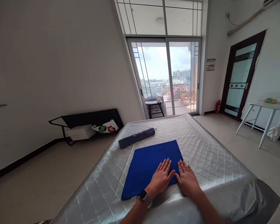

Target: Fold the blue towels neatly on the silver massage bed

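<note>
A flat blue cloth point(147, 165) lies spread on the silver quilted cover point(212, 155). My left hand point(161, 177), with a watch on its wrist, rests flat on the cloth's right part, fingers stretched out. Beside it, my right hand point(186, 179) lies with its fingers extended over the cloth's right edge, partly on the silver cover. The two thumbs are close together. Neither hand holds anything. Beyond the cloth sits a rolled dark blue-grey bundle point(136, 137) with pale lettering.
A black low rack point(91, 118) with white boxes point(80, 132) and a printed bag point(106, 127) stands at the left wall. At the right are a white table point(273, 106), a dark-framed door point(242, 74) and a fire extinguisher point(218, 107). Sliding glass doors point(165, 77) are at the back.
</note>
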`<state>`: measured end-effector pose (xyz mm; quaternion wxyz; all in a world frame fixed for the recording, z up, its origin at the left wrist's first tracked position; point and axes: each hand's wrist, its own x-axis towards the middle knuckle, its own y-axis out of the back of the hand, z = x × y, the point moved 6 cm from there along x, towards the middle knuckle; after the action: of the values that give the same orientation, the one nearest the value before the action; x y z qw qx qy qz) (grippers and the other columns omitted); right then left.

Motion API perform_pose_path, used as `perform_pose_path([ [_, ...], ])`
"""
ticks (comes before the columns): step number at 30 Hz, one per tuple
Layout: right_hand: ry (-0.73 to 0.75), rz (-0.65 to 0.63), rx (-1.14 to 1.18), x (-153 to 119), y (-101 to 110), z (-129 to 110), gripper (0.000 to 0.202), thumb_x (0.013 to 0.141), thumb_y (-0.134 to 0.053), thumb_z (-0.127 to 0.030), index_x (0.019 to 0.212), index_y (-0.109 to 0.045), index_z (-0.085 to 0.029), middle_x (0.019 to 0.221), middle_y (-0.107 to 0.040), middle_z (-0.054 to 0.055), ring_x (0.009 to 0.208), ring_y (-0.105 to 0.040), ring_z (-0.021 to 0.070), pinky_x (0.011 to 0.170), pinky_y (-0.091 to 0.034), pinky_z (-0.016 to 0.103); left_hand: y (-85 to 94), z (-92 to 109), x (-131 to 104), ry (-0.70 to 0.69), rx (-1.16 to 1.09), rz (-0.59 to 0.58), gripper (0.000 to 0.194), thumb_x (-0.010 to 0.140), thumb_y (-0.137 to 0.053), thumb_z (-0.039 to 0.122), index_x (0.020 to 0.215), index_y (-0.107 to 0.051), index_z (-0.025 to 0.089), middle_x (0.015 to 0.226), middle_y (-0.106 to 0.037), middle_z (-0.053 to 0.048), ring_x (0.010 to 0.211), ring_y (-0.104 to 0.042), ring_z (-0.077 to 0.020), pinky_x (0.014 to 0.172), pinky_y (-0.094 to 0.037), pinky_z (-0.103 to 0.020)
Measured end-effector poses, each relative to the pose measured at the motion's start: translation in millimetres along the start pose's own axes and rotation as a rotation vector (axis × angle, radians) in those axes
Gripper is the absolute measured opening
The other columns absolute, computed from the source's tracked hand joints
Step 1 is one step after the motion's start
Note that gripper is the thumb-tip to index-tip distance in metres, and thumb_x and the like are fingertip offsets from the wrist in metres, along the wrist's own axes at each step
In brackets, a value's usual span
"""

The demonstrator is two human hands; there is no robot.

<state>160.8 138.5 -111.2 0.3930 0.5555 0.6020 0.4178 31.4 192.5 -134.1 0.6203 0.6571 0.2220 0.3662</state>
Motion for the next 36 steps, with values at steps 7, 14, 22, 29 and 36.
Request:
perform_pose_path([
  [7,-0.028,-0.039,-0.006,0.1,-0.2,0.9,0.066,0.101,-0.024,-0.043,0.157,-0.020,-0.008,0.164,-0.014,0.009,0.152,-0.012,0.0215,0.123,-0.012,0.042,2.6,-101.3,-96.1,0.302,0.038,-0.100,0.060,0.104,-0.020,0.045,0.154,-0.032,0.015,0.161,-0.030,-0.011,0.149,-0.027,-0.0254,0.120,-0.031,-0.048],
  [14,-0.025,-0.027,-0.056,0.2,-2.3,6.9,0.066,0.101,-0.022,-0.044,0.157,-0.021,-0.010,0.163,-0.019,0.009,0.152,-0.013,0.0216,0.123,-0.014,0.042,-1.2,-117.1,-132.4,0.315,0.072,0.064,0.055,0.102,-0.026,0.035,0.153,-0.036,0.017,0.157,-0.039,-0.012,0.147,-0.034,-0.0270,0.117,-0.036,-0.051],
  [22,-0.058,-0.056,-0.143,9.7,1.6,19.1,0.063,0.101,-0.021,-0.039,0.158,-0.022,-0.011,0.164,-0.019,0.008,0.151,-0.017,0.0223,0.122,-0.017,0.044,-0.2,-101.8,-127.1,0.326,0.054,0.190,0.056,0.102,-0.031,0.040,0.152,-0.038,0.018,0.155,-0.042,-0.012,0.144,-0.038,-0.0281,0.115,-0.039,-0.052],
  [29,-0.001,-0.031,-0.169,36.2,20.9,-5.7,0.065,0.102,-0.020,-0.043,0.157,-0.023,-0.008,0.164,-0.018,0.009,0.152,-0.014,0.0225,0.123,-0.013,0.042,9.1,-96.1,-123.8,0.362,0.019,0.175,0.057,0.100,-0.033,0.041,0.148,-0.045,0.014,0.154,-0.045,-0.012,0.143,-0.041,-0.0285,0.115,-0.040,-0.050],
  [36,-0.087,-0.084,-0.119,29.7,6.6,1.9,0.068,0.102,-0.021,-0.045,0.157,-0.019,-0.006,0.164,-0.015,0.010,0.152,-0.012,0.0218,0.123,-0.012,0.040,16.2,-96.5,-126.3,0.357,0.072,0.240,0.056,0.098,-0.036,0.047,0.141,-0.055,0.015,0.147,-0.055,-0.011,0.136,-0.050,-0.0276,0.113,-0.043,-0.046],
])
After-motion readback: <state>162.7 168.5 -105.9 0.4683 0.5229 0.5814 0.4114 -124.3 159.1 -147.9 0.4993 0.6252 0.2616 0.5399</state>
